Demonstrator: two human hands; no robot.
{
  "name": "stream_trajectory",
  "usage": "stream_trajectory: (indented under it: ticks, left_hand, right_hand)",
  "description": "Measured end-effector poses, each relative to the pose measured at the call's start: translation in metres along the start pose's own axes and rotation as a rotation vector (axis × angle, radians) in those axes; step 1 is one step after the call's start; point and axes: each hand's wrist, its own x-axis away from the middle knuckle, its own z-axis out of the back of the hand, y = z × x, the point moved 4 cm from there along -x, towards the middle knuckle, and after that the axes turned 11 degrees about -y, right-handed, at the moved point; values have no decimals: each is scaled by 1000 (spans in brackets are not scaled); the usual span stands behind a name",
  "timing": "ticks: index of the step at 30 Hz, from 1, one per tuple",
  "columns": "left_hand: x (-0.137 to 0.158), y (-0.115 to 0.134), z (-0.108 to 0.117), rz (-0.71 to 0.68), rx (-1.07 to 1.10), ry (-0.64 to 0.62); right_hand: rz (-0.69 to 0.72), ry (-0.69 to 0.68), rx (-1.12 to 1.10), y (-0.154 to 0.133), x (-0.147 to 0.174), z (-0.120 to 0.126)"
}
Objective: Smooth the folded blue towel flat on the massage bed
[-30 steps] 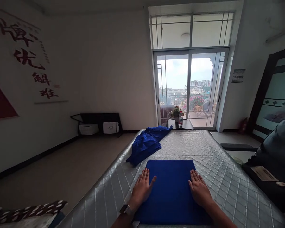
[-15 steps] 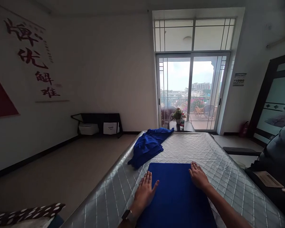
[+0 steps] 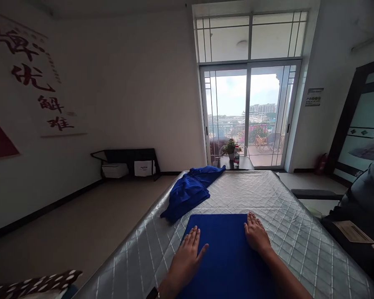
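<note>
A flat blue cloth [image 3: 225, 253] with straight edges lies on the silver quilted table cover [image 3: 299, 232], running off the bottom of the view. On its left edge rests my left hand [image 3: 187, 255], fingers stretched forward and thumb apart. My right hand [image 3: 257, 232] lies flat over the far right corner and edge, its fingers straight. Neither hand grips anything. Beyond my left hand, a crumpled blue garment [image 3: 188, 191] is spread near the table's far left side.
Behind the table's far end is a small dark table with a potted plant [image 3: 230, 147] and a bottle [image 3: 236, 157]. At right sits a dark bag-like heap [image 3: 369, 191] with a brown card [image 3: 353, 231]. A patterned cushion [image 3: 46, 284] is at lower left.
The view has shifted slightly. My left hand has slid a little nearer along the cloth's left edge; my right hand stays by the far right corner.
</note>
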Motion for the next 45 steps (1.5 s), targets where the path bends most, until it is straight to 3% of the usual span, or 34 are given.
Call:
stream_trajectory:
  ticks: [4, 7, 11, 15, 19, 26, 29, 36, 45]
  left_hand:
    - [6, 63, 1, -281, -5, -27]
    - [-13, 117, 6, -415, 28, -35]
    - [-64, 172, 11, -445, 129, -47]
    - [-94, 189, 0, -385, 171, -68]
    - [-94, 159, -8, -321, 145, -64]
    - [-84, 18, 8, -20, 31, -19]
    - [-81, -22, 7, 45, 18, 15]
    - [-82, -28, -2, 89, 17, 58]
    - [-76, -22, 6, 94, -3, 34]
  right_hand:
    - [14, 8, -2, -1, 1, 1]
    - [21, 6, -9, 0, 1, 2]
    - [34, 1, -2, 1, 5, 3]
    - [42, -4, 10, 0, 7, 5]
    - [13, -6, 5, -1, 4, 5]
    - [-9, -16, 4, 0, 0, 1]
    - [-7, -15, 7, 0, 0, 0]
    - [-21, -16, 46, -6, 3, 6]
    - [-6, -4, 67, -17, 21, 10]
